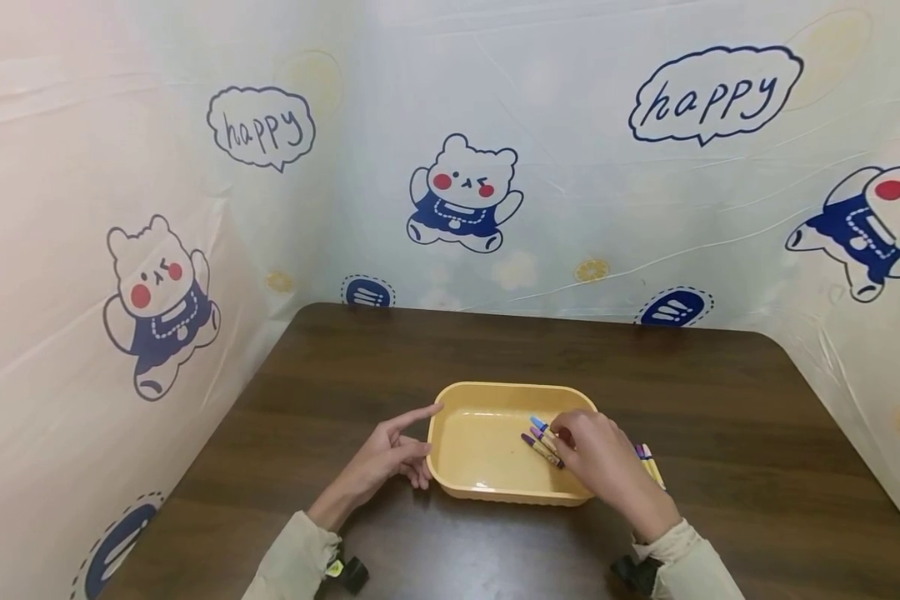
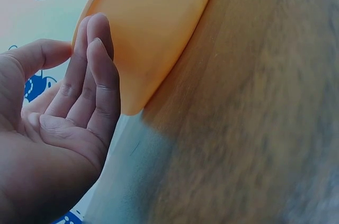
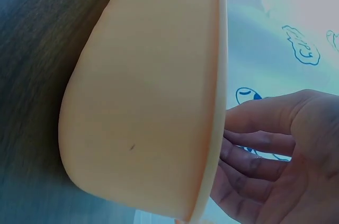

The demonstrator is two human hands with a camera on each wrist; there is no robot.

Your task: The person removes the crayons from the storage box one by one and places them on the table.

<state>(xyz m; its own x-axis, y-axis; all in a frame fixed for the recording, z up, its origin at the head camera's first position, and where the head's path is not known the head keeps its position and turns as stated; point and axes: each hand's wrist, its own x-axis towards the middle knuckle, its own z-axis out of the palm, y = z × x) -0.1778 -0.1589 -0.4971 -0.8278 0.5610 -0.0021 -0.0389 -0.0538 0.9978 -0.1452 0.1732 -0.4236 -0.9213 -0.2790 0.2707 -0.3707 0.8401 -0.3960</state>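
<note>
The right hand (image 1: 600, 462) reached over the right rim of the tray (image 1: 450, 467), its fingers (image 1: 566, 433) bent down onto a small bunch of crayons (image 1: 542, 440). The head view showed the fingertips on the crayons, but whether they pinched them or only touched them could not be told. In the right wrist view the hand (image 3: 286, 155) had its fingers fairly straight and close together, just past the tray (image 3: 148, 102) rim.

The crayons lay in the right half of the tray, side by side, long axes running on a diagonal. Their tips, blue and purple, pointed to the far left; the other ends were hidden under the hand. A few more crayons (image 1: 648, 462) lay on the table (image 1: 720, 400) just outside the tray's right wall, beside the hand.

The left hand (image 1: 390, 458) rested on the table by the tray's left wall, holding nothing, forefinger stretched toward the rim, the other fingers loosely bent. In the left wrist view the hand (image 2: 69, 118) was relaxed and open, fingers (image 2: 92, 60) near the tray (image 2: 153, 28) wall.

The tray sat near the middle of the dark wooden table, long side left to right.
</note>
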